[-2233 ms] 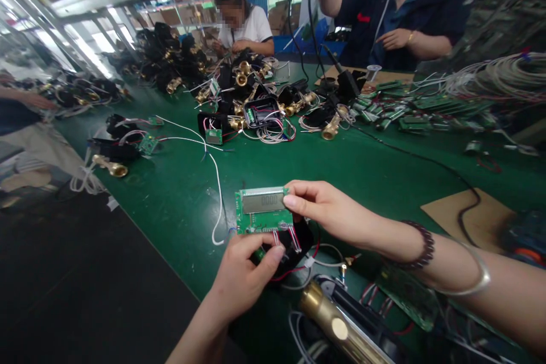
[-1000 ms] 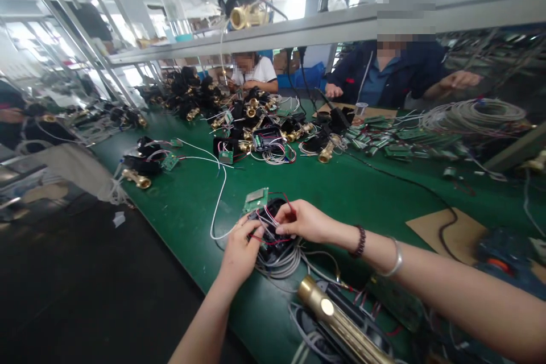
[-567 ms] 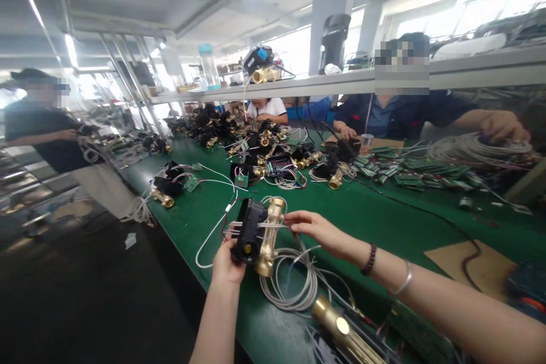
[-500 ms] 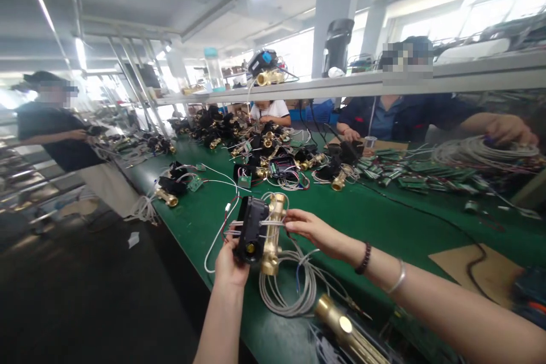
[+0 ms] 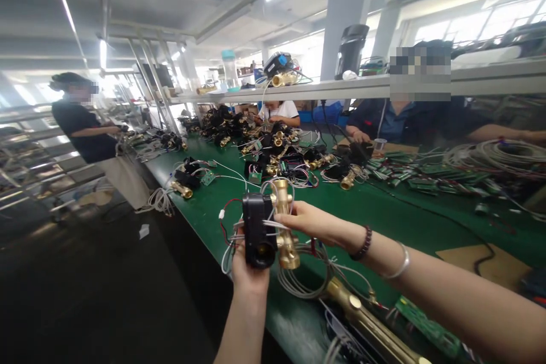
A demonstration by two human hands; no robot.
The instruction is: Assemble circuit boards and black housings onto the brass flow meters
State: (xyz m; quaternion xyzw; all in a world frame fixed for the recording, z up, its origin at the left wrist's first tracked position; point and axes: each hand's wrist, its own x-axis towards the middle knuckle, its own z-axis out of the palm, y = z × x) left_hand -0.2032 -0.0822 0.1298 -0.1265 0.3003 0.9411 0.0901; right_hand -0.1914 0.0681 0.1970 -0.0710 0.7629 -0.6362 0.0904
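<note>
One housing (image 5: 255, 217), contents hidden, in left hand (image 5: 248, 274)

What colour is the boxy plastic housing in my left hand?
Black; the boxy plastic housing shows in the head view.

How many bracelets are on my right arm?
2: a dark brown ridged bracelet just behind your right hand, and a smooth silver-coloured metal bangle farther up. Any beyond the picture's edge would be hidden.
</note>
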